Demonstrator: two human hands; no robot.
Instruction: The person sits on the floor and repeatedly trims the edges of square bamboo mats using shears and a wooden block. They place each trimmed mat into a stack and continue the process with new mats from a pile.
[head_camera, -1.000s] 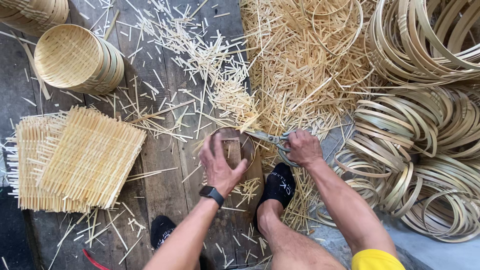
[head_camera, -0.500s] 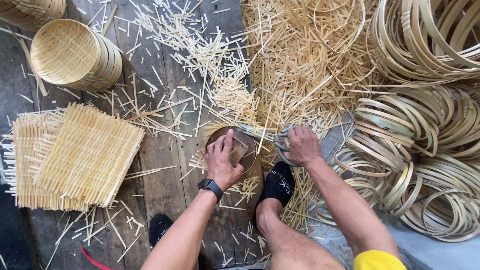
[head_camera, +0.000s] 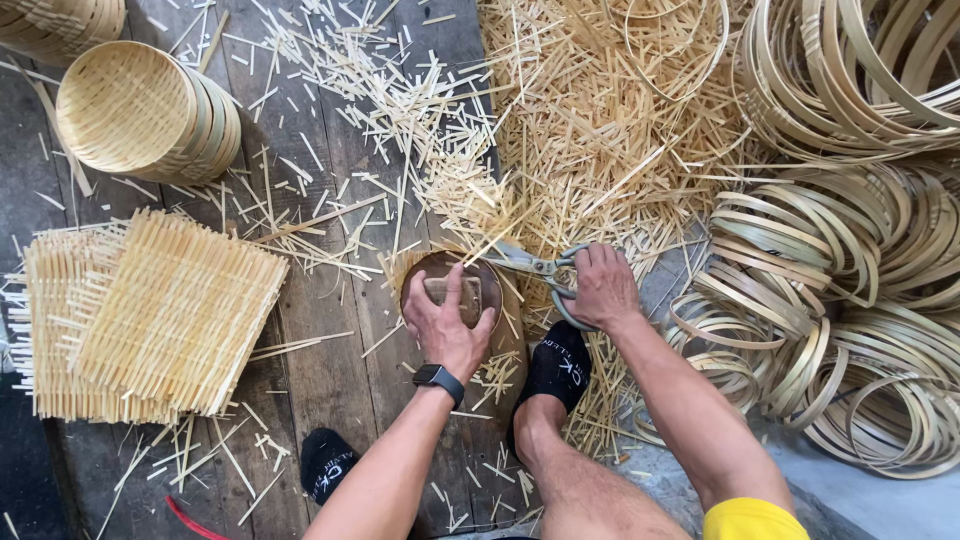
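My left hand (head_camera: 447, 322) presses flat on the round wooden template (head_camera: 452, 290), pinning a woven bamboo mat on the plank floor (head_camera: 330, 380). Right hand (head_camera: 600, 288), just right of the template, grip closed around the shears (head_camera: 535, 265). Mat looks light, stiff and splintery; hold near the template edge.

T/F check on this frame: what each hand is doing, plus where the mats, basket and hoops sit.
1. The right hand holds metal shears. True.
2. The left hand lies flat on the bare floor. False: it presses a round brown disc with a small block on it.
3. A stack of square woven mats lies to the left of the hands. True.
4. The round basket at upper left stands on the mats. False: it rests on the floor planks, apart from them.
5. Bamboo hoops are piled at the right. True.
6. The person is barefoot. False: dark socks cover both feet.
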